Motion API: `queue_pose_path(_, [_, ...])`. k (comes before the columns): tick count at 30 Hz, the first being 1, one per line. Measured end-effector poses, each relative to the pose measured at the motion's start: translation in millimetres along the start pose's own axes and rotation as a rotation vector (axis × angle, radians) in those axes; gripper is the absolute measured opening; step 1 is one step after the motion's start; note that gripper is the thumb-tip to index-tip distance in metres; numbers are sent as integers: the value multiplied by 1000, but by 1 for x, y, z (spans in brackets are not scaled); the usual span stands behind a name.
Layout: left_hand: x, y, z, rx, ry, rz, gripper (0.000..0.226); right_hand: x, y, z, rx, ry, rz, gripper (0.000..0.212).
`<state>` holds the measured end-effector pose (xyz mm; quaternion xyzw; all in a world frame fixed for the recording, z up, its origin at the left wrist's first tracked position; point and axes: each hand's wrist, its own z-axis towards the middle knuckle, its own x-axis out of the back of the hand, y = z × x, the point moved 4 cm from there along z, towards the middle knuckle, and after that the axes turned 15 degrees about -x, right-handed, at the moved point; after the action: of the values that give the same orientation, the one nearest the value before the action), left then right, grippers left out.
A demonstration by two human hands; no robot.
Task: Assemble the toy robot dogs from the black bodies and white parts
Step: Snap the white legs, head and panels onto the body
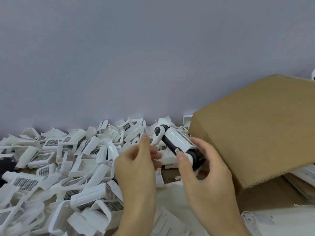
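A toy robot dog (173, 142) with a black body and a white shell on it is held up above the table, just right of centre. My right hand (204, 169) grips its near end, thumb on top and fingers curled round the far side. My left hand (138, 166) is just left of the dog with its fingers loosely curled; its fingertips are near a white leg (157, 135) that has a black joint, and contact is unclear. A heap of white shell parts (68, 167) with grey grid panels covers the left of the table.
A brown cardboard box (255, 133) lies tilted close on the right, almost touching the dog. More white parts (303, 176) lie under and beyond the box. A white round piece (248, 218) sits at the lower right. A plain grey wall (153, 57) stands behind.
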<state>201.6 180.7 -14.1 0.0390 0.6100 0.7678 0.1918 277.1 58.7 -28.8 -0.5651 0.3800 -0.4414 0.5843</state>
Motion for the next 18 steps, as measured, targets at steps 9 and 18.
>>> queue_pose_path(9, [4,5,6,9,-79,-148,26,2,3,4,-270,-140,371,35])
queue_pose_path(18, [2,9,6,-52,-89,-123,32,0,3,5,-259,-165,445,27])
